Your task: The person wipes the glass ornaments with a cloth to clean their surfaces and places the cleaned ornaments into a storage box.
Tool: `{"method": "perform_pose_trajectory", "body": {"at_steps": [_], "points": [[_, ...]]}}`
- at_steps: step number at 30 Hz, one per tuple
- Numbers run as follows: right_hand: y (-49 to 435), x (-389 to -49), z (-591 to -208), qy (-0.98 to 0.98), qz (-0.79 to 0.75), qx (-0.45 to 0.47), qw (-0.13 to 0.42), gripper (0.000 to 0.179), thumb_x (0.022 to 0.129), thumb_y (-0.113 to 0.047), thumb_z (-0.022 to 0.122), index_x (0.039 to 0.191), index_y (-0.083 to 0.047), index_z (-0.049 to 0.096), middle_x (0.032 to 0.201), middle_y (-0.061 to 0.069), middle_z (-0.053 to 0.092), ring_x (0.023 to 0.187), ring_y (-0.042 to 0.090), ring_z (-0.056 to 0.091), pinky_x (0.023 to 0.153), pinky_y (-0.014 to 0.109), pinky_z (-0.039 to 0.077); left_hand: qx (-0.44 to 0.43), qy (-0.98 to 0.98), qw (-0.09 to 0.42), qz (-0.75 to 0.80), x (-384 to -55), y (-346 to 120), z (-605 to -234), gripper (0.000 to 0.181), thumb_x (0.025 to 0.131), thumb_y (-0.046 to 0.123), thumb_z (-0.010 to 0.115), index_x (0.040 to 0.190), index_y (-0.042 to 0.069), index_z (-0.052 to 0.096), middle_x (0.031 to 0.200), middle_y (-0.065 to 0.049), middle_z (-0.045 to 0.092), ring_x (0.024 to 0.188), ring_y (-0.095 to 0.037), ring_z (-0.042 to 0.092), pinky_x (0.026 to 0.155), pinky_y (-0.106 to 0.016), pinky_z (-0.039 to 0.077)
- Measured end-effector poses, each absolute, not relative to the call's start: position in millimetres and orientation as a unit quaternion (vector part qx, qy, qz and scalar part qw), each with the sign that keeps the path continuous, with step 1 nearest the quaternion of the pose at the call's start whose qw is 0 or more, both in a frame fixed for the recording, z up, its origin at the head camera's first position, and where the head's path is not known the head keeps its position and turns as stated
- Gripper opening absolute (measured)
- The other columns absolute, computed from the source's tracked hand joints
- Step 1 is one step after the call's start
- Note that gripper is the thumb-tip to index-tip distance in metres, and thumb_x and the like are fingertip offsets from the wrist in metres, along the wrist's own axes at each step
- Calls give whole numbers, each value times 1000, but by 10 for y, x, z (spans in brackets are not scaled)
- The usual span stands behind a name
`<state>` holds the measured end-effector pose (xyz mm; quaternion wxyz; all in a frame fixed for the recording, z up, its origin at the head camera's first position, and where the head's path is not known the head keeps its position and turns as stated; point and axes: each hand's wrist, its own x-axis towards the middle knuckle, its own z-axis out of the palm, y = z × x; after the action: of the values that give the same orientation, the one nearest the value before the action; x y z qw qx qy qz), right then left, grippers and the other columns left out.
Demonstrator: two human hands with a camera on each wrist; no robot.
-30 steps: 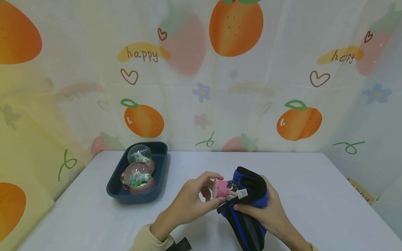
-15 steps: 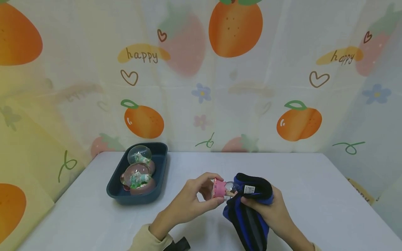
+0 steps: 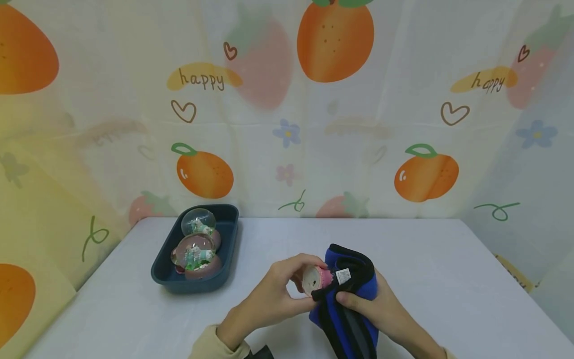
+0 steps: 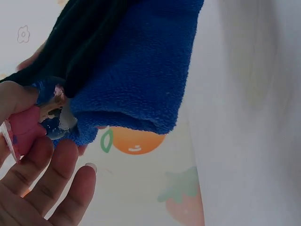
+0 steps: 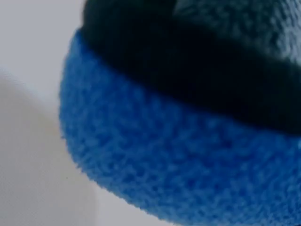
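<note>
My left hand (image 3: 278,294) pinches a small snow globe by its pink base (image 3: 325,277), with the pale underside tilted toward the head camera. In the left wrist view the clear ball of the snow globe (image 4: 59,125) shows a small figure inside, against blue fabric. My right hand (image 3: 381,304) grips a folded blue and black striped towel (image 3: 345,309), which covers most of the ball in the head view and bears a white tag (image 3: 343,276). The towel (image 5: 178,160) fills most of the right wrist view, where the hand is hidden.
A dark blue tray (image 3: 231,239) stands on the white table (image 3: 448,279) at the left, holding snow globes (image 3: 197,254) with pinkish bases. A dark object (image 3: 262,353) shows by the left sleeve at the bottom edge. A fruit-printed cloth hangs behind the table.
The pink base has turned so its underside faces the head camera more. The towel shifted right and off the ball, then came back left over it. The tray stays put.
</note>
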<state>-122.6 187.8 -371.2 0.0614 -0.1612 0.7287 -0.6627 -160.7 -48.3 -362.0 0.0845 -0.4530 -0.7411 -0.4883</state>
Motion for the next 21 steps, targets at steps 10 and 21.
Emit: {"method": "perform_pose_trajectory", "body": {"at_steps": [10, 21], "points": [[1909, -1223, -3732, 736, -653, -171, 46, 62, 84, -17, 76, 136, -6, 44, 118, 11, 63, 101, 19, 64, 87, 31, 56, -439, -746, 43, -500, -1589, -470, -3596, 49, 80, 5, 79, 123, 14, 57, 102, -3, 70, 85, -1, 57, 68, -23, 57], [1979, -1268, -3816, 671, -689, -261, 86, 46, 88, -17, 70, 130, -13, 52, 111, 2, 67, 99, 15, 63, 86, 30, 55, -453, -725, -20, -519, -1601, -447, -3634, 47, 82, 6, 77, 125, 13, 59, 103, -7, 70, 86, 0, 58, 69, -24, 58]]}}
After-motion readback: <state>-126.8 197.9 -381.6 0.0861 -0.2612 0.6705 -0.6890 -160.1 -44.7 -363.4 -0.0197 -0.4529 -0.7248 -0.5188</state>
